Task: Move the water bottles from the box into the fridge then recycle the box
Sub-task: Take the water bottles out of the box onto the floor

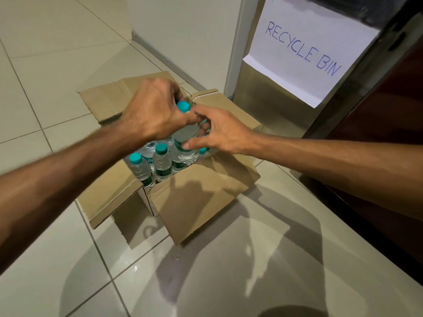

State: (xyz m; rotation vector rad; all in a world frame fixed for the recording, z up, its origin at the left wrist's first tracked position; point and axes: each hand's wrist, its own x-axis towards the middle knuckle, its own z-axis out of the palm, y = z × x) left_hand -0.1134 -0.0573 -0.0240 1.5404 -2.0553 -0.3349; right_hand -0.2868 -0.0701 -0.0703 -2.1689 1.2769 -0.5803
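Note:
An open cardboard box [201, 193] sits on the tiled floor with its flaps spread out. Several clear water bottles [161, 164] with teal caps stand inside it. My left hand [153, 110] grips the neck of one bottle [186, 136] just below its teal cap and holds it raised above the others. My right hand [219, 131] reaches in from the right, thumb and fingers curled around the body of that same raised bottle. The bottles at the far side of the box are hidden behind my hands.
A steel bin [274, 104] stands just behind the box to the right, with a white paper sign [306, 49] reading RECYCLE BIN. A dark wooden surface [384, 143] runs along the right edge. A white wall corner [183, 40] rises behind the box. Tiled floor lies on the left and in front.

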